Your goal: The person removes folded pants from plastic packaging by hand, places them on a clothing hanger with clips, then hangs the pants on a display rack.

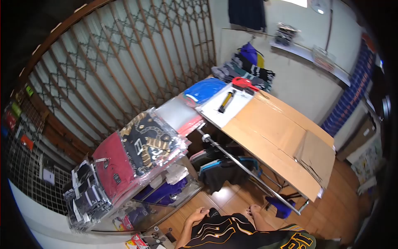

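1. Purple cloth [282, 207] sits low beneath the counter's [269, 133] near corner, near the right hand [254, 209].
2. Both hands, the left hand [199, 214] included, are loosely curled before a black shirt [219, 230]; whether they pinch anything, I cannot tell.
3. A metal rail [242, 166] runs below the counter's near edge.
4. At its left end, a white sheet [215, 115] carries a yellow-and-black tool [226, 102].

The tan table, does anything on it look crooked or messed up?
Yes, the brown cardboard piece at the right end looks a bit odd. It lies askew, not squared up with the tan table, and one side looks rough, maybe creased or torn. I see no spill there.
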`<state>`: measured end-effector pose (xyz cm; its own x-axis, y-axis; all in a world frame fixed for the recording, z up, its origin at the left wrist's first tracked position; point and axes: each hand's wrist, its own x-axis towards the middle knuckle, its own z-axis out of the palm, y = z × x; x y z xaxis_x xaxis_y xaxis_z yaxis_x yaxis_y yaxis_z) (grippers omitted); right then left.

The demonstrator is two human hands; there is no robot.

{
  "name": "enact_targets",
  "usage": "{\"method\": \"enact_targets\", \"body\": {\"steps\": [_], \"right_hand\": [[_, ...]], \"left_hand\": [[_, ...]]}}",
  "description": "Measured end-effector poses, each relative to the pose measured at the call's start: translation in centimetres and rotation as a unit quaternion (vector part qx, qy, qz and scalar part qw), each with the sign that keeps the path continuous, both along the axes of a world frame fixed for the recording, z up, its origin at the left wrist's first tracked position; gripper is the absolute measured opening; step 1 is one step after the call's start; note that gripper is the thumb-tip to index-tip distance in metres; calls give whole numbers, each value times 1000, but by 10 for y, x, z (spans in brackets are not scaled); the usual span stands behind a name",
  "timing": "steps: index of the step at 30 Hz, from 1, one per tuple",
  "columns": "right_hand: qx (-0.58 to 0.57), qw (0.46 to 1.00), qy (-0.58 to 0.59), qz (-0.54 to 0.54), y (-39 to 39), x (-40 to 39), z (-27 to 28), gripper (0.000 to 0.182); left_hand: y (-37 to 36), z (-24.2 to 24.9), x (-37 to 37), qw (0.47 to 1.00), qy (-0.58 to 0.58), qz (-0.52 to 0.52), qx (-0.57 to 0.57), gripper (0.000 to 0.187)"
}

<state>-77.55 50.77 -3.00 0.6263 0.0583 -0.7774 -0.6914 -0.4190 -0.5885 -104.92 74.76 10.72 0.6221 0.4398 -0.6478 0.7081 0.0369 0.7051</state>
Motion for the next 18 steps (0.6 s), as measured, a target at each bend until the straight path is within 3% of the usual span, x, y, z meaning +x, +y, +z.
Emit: {"method": "enact_targets", "body": {"steps": [3, 7, 8, 12, 15, 18], "right_hand": [[29, 998, 48, -33, -57, 1, -26, 18], [54, 997, -11, -55, -124, -23, 17, 15], [47, 996, -13, -80, -147, -29, 23, 15], [42, 989, -13, -139, -263, -57, 39, 19], [23, 972, -5, -235, -354, -82, 43, 21], [-10, 955, -13, -297, -435, -104, 41, 20]], "left_hand": [[-16, -10, 28, 998, -5, -47, 45, 74], [-35, -9, 88, 970, -52, -183, 153, 72], [-43, -5, 102, 940, -67, -236, 237, 70], [-115, 22, 172, 942, -49, -283, 175, 68], [-187, 42, 203, 915, -76, -340, 203, 67], [-273, 69, 235, 915, -169, -361, 57, 62]]}}
